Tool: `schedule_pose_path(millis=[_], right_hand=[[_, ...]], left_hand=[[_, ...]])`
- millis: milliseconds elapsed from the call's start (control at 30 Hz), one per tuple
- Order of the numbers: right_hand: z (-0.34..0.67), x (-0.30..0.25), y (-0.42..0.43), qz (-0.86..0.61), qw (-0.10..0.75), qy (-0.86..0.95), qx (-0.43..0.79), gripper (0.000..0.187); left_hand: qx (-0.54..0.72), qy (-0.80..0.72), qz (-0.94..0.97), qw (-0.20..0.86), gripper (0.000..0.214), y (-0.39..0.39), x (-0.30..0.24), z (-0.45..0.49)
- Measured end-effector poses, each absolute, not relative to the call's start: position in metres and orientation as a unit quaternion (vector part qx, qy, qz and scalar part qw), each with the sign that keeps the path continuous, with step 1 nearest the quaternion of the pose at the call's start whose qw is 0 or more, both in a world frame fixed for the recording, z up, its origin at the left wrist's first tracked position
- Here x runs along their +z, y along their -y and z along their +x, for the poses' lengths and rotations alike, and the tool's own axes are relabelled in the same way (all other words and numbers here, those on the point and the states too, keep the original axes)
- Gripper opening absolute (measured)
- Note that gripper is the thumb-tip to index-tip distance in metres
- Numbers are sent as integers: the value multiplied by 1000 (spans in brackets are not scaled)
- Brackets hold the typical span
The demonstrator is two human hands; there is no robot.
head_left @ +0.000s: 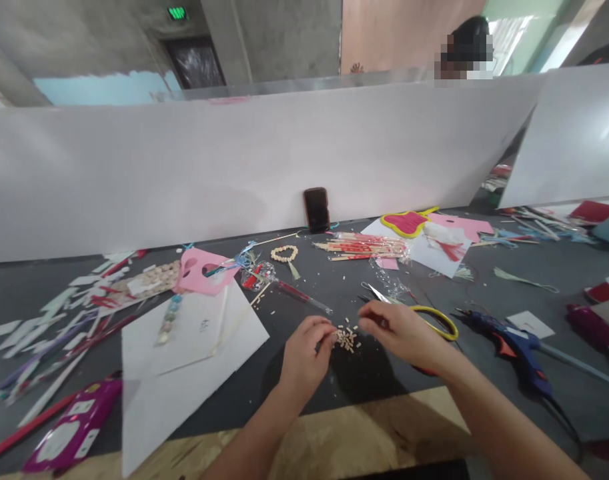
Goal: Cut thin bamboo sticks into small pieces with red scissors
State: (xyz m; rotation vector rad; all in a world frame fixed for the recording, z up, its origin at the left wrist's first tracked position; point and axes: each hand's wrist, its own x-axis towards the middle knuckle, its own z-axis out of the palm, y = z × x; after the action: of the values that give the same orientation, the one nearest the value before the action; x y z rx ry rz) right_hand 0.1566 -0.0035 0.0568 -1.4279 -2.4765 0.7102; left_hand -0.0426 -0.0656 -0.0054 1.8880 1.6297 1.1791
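Your left hand's (304, 350) fingertips draw close at the left edge of the small pale pieces (347, 339); your right hand's (401, 330) curl opposite. Whether either pinches one, I can't tell. Scissors (453, 325) lie partly hidden under your right hand, a glue gun (519, 347) right of those fingers; beyond, a phone (317, 209)
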Motion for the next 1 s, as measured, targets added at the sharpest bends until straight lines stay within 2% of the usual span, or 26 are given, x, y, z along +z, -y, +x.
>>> schedule_pose_path(millis=[200,500,700,867,1000], right_hand=[[123,22,4,-420,185,800,388,43],[124,3,9,-378,215,722,538,34],[126,4,9,-338,213,657,639,37],[126,5,10,-330,208,627,674,41],[130,8,4,-365,241,638,634,39]], left_hand=[[404,-582,684,172,16,66,-9,-42],[394,-572,705,140,16,66,-17,-39],[441,-564,674,180,12,68,-13,-39],[464,-563,651,211,10,71,-10,-39],[461,-573,646,205,9,69,-10,-41]])
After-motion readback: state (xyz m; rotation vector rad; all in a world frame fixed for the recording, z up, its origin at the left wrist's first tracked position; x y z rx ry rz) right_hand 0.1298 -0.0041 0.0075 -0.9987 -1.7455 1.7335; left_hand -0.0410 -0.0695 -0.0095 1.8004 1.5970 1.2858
